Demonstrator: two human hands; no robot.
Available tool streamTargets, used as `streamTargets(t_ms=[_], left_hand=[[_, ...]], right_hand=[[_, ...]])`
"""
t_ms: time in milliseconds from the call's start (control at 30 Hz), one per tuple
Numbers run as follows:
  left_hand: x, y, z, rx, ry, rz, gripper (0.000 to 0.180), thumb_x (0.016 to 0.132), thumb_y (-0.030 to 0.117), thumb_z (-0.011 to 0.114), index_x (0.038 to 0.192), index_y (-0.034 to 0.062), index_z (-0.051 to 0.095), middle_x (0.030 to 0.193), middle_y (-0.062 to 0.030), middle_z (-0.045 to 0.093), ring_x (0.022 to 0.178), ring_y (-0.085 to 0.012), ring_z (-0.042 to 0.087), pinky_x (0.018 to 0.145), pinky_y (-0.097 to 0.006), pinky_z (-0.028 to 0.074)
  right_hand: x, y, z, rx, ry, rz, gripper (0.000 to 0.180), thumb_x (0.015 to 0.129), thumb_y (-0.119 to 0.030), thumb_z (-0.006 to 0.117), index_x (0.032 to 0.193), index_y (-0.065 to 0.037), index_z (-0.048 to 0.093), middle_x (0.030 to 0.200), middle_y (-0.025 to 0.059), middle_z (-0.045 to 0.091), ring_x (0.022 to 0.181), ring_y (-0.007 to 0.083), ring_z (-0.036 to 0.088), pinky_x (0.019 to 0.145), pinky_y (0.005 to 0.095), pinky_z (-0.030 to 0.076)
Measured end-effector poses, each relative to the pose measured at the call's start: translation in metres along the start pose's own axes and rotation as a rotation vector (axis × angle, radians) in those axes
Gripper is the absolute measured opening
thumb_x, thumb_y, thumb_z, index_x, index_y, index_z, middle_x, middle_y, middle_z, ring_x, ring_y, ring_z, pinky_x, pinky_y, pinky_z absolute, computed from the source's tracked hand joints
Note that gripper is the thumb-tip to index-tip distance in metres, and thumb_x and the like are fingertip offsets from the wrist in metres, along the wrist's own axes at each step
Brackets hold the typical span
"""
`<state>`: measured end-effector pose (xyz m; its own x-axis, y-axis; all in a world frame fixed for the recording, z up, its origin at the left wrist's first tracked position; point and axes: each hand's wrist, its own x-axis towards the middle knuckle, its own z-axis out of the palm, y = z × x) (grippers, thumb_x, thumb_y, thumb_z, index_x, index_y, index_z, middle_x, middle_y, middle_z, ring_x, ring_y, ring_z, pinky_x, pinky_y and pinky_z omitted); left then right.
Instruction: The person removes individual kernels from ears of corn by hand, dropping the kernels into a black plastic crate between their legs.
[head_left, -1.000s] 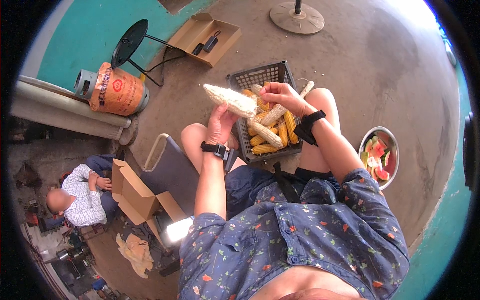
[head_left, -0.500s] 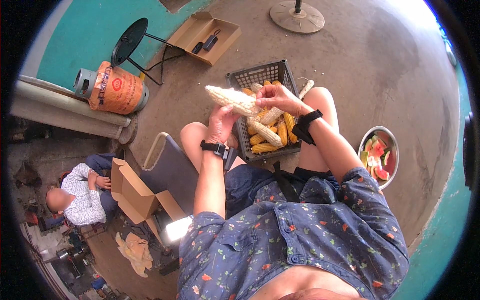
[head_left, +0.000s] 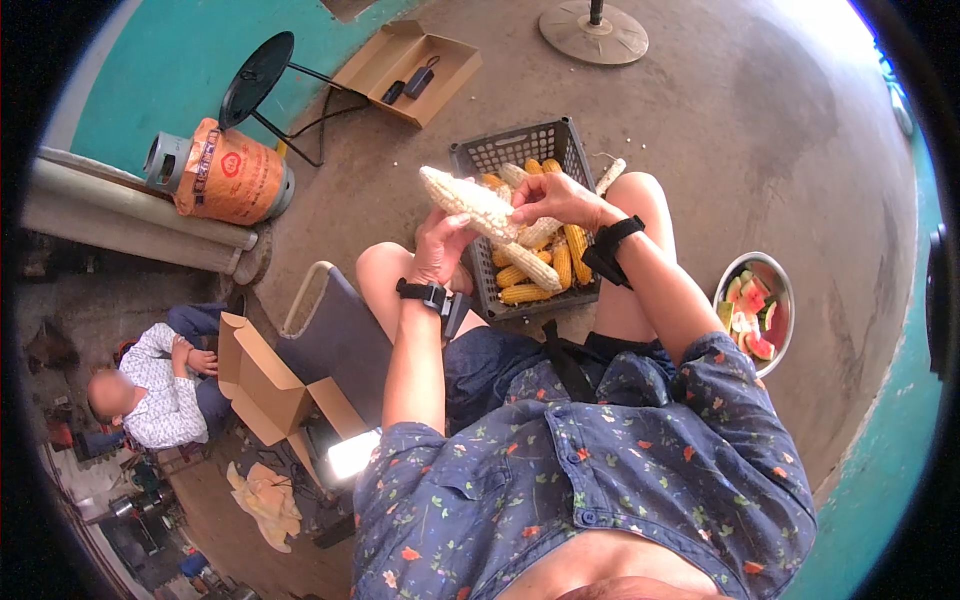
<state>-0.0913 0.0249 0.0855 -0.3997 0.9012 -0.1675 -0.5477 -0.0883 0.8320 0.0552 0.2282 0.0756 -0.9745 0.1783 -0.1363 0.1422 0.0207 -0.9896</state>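
A pale corn cob (head_left: 468,204) is gripped in my left hand (head_left: 440,247), its tapered end pointing up and to the left. My right hand (head_left: 556,201) is closed at the cob's other end, fingertips pinched against the kernels; whether loose kernels are between them cannot be seen. Below both hands stands a dark plastic crate (head_left: 503,150) holding several yellow corn cobs (head_left: 576,250) and some pale ones, such as a whitish cob (head_left: 533,267) lying across the near ones. The hands and the held cob hide part of the crate.
A metal bowl (head_left: 789,305) of watermelon pieces stands at right. An orange-wrapped gas cylinder (head_left: 232,176), black stool (head_left: 257,80) and open cardboard box (head_left: 455,85) are at far left. Beside me are a chair (head_left: 325,345) and another box (head_left: 262,385); a seated person (head_left: 165,385) is further left.
The held cob has tilted slightly, its tapered end shifting a little to the right. My right hand stays pinched at its lower end.
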Motion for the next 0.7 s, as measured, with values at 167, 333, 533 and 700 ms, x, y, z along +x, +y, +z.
streamTargets(t_ms=[167,333,533,700], left_hand=[[-0.0004,-0.0012,0.003,-0.013,0.044,0.018,0.058,0.086,0.013,0.061,0.141,0.0061,0.044,0.131,-0.0126,0.057,0.122,-0.0248,0.054,0.105,-0.043,0.042],[-0.0013,-0.0045,0.0012,-0.055,0.095,0.034,0.044,0.085,0.014,0.063,0.128,0.0066,0.054,0.125,-0.0093,0.06,0.118,-0.0237,0.056,0.103,-0.044,0.044],[0.0013,-0.0071,0.0006,-0.055,0.11,0.06,0.035,0.087,0.015,0.063,0.121,0.0075,0.057,0.123,-0.0088,0.061,0.116,-0.0235,0.057,0.101,-0.045,0.046],[0.0027,-0.0092,-0.0023,-0.065,0.12,0.056,0.033,0.092,0.014,0.063,0.123,0.0071,0.055,0.123,-0.0092,0.061,0.116,-0.0242,0.058,0.101,-0.046,0.047]], right_hand=[[-0.0045,-0.0042,-0.0024,-0.029,0.054,-0.025,0.024,0.079,-0.02,0.079,0.092,-0.001,0.072,0.085,0.0038,0.069,0.083,0.0117,0.062,0.076,0.0265,0.049],[-0.0058,-0.0081,0.0012,-0.046,0.11,-0.074,0.02,0.081,-0.019,0.077,0.09,-0.001,0.073,0.084,0.005,0.07,0.08,0.0099,0.062,0.074,0.0263,0.05],[-0.0047,-0.0047,0.0024,-0.041,0.18,-0.094,0.023,0.081,-0.02,0.076,0.09,0.0,0.072,0.085,0.0058,0.071,0.08,0.0105,0.064,0.073,0.0266,0.051],[-0.0028,-0.0058,0.007,-0.111,0.254,-0.157,0.019,0.083,-0.016,0.074,0.09,0.002,0.07,0.084,0.0062,0.071,0.077,0.0101,0.063,0.072,0.0254,0.051]])
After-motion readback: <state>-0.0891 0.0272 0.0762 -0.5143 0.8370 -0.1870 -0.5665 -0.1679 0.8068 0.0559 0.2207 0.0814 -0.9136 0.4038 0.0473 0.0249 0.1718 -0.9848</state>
